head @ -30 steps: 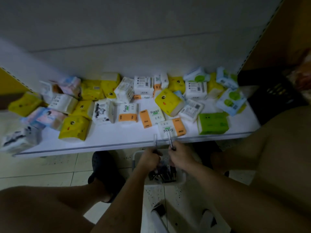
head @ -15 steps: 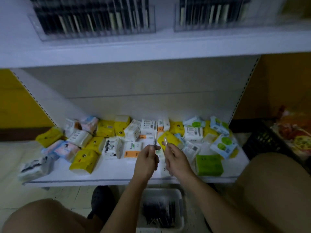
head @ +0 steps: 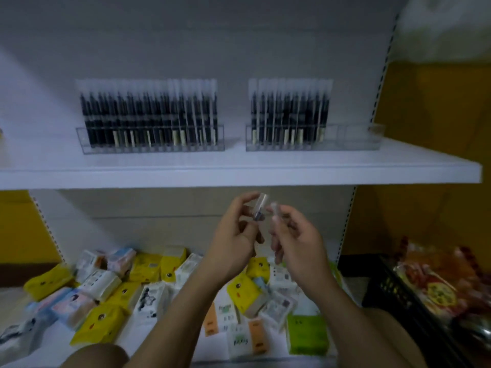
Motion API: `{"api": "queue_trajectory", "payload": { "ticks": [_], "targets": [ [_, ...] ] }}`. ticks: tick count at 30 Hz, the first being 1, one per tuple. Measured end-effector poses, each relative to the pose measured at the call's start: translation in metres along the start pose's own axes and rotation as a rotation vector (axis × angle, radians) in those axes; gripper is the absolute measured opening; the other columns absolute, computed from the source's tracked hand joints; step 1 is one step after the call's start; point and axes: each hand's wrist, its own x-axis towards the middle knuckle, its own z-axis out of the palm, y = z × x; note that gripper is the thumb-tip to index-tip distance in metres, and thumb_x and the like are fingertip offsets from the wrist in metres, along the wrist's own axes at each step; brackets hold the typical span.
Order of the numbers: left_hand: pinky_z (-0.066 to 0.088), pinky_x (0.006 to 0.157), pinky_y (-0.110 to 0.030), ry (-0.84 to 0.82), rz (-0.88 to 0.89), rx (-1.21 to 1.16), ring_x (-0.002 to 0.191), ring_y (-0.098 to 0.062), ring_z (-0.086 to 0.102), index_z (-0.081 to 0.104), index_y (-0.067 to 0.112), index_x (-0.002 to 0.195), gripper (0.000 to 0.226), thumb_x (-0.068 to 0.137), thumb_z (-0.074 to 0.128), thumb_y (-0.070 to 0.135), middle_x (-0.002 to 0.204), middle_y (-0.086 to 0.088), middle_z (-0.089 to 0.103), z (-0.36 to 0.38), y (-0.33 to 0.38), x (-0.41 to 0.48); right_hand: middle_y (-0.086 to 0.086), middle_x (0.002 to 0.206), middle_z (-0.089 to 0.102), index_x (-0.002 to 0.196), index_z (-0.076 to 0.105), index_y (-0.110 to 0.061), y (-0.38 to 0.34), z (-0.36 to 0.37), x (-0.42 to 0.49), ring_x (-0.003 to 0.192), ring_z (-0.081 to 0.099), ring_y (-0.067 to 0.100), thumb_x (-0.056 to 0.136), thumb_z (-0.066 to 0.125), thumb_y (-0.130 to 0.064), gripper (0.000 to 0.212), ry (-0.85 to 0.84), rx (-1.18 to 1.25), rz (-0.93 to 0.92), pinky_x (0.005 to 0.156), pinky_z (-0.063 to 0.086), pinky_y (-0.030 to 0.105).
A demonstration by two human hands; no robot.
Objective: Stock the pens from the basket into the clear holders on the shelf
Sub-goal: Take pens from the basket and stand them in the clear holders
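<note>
On upper shelf (head: 239,176): left holder (head: 150,148) at 11 o'clock, right holder (head: 313,144) at 1 o'clock, side by side, pens (head: 148,115) upright in both. At centre, below that shelf's front edge, left hand (head: 233,243) grips left pen (head: 259,208) and right hand (head: 297,245) grips right pen (head: 273,216), close together. On lower shelf (head: 53,351), 6 to 8 o'clock: tissue packs (head: 101,322); crate (head: 393,288) beside it at 4 o'clock.

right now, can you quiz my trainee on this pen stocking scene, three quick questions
1. True or false: the left hand and the right hand each hold a pen.
2. Empty slots show in which clear holder? A left, B right, C neither.
3. Are the hands above or below the upper shelf?
Key: 1 true; 2 B, the right holder; 3 below.
</note>
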Motion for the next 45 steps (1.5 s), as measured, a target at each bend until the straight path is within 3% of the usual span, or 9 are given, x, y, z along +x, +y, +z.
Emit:
{"api": "queue_trajectory", "payload": {
  "ticks": [3, 6, 9, 13, 20, 27, 37, 41, 45],
  "targets": [
    [0.042, 0.054, -0.025, -0.045, 0.086, 0.046, 0.061, -0.011, 0.05, 0.046, 0.035, 0.13, 0.051, 0.096, 0.042, -0.003, 0.101, -0.005, 0.055, 0.0, 0.037, 0.018, -0.016, 0.08, 0.068, 0.109, 0.068, -0.031, -0.034, -0.024, 0.014, 0.077, 0.063, 0.003, 0.088, 0.052, -0.042, 0.029, 0.069, -0.03, -0.061, 0.068, 0.051, 0.02],
    [0.038, 0.058, -0.021, -0.042, 0.108, 0.047, 0.057, 0.0, 0.046, 0.046, 0.049, 0.132, 0.038, 0.103, 0.041, 0.026, 0.095, 0.002, 0.061, 0.012, 0.063, 0.041, -0.017, 0.106, 0.068, 0.112, 0.068, -0.033, -0.063, -0.045, 0.034, 0.099, 0.06, -0.008, 0.093, 0.053, -0.038, 0.025, 0.091, -0.138, -0.139, 0.08, 0.047, 0.009],
    [0.038, 0.056, -0.023, 0.018, 0.167, 0.028, 0.056, -0.003, 0.046, 0.053, 0.042, 0.129, 0.031, 0.104, 0.037, 0.033, 0.084, 0.002, 0.063, 0.027, 0.08, 0.066, -0.019, 0.095, 0.068, 0.107, 0.066, -0.036, -0.087, -0.062, 0.056, 0.091, 0.061, -0.009, 0.093, 0.055, -0.034, 0.018, 0.081, -0.172, -0.18, 0.077, 0.047, 0.008],
    [0.051, 0.058, -0.03, 0.018, 0.208, -0.084, 0.064, -0.012, 0.058, 0.058, 0.025, 0.117, 0.024, 0.102, 0.042, 0.015, 0.081, -0.006, 0.062, 0.043, 0.108, 0.097, -0.01, 0.084, 0.071, 0.107, 0.061, -0.037, -0.102, -0.078, 0.086, 0.085, 0.066, 0.002, 0.094, 0.058, -0.022, 0.02, 0.093, -0.181, -0.242, 0.08, 0.057, 0.033],
    [0.059, 0.081, -0.041, 0.033, 0.212, -0.153, 0.086, -0.016, 0.071, 0.057, 0.021, 0.117, 0.022, 0.097, 0.053, 0.013, 0.11, -0.005, 0.063, 0.057, 0.143, 0.153, 0.008, 0.086, 0.067, 0.111, 0.058, -0.039, -0.118, -0.109, 0.145, 0.08, 0.068, 0.018, 0.091, 0.063, -0.013, 0.033, 0.216, -0.167, -0.378, 0.058, 0.057, 0.025],
    [0.057, 0.077, -0.021, 0.117, 0.332, 0.014, 0.091, -0.004, 0.067, 0.061, 0.033, 0.113, 0.027, 0.091, 0.063, 0.018, 0.102, 0.006, 0.068, 0.066, 0.15, 0.207, -0.001, 0.079, 0.061, 0.112, 0.055, -0.032, -0.115, -0.133, 0.208, 0.079, 0.065, 0.019, 0.089, 0.066, -0.02, 0.028, 0.348, -0.3, -0.475, 0.07, 0.058, 0.048],
    [0.039, 0.064, -0.002, 0.247, 0.471, 0.444, 0.079, 0.006, 0.062, 0.063, 0.032, 0.101, 0.019, 0.084, 0.073, 0.032, 0.086, 0.018, 0.066, 0.079, 0.141, 0.255, -0.009, 0.074, 0.056, 0.108, 0.055, -0.03, -0.091, -0.139, 0.267, 0.075, 0.064, 0.019, 0.089, 0.067, -0.021, 0.025, 0.41, -0.249, -0.473, 0.069, 0.057, 0.049],
    [0.042, 0.063, -0.006, 0.243, 0.472, 0.477, 0.072, 0.005, 0.063, 0.063, 0.036, 0.099, 0.018, 0.084, 0.072, 0.033, 0.087, 0.017, 0.068, 0.076, 0.138, 0.26, -0.007, 0.077, 0.058, 0.111, 0.057, -0.029, -0.08, -0.137, 0.273, 0.075, 0.063, 0.014, 0.089, 0.067, -0.021, 0.026, 0.36, -0.266, -0.452, 0.07, 0.058, 0.041],
    [0.047, 0.057, -0.007, 0.217, 0.46, 0.451, 0.068, 0.004, 0.063, 0.064, 0.034, 0.098, 0.017, 0.084, 0.073, 0.03, 0.082, 0.017, 0.068, 0.078, 0.139, 0.259, -0.012, 0.079, 0.061, 0.114, 0.061, -0.029, -0.071, -0.136, 0.268, 0.075, 0.061, 0.001, 0.086, 0.069, -0.022, 0.03, 0.274, -0.329, -0.462, 0.065, 0.049, 0.011]
  ]
}}
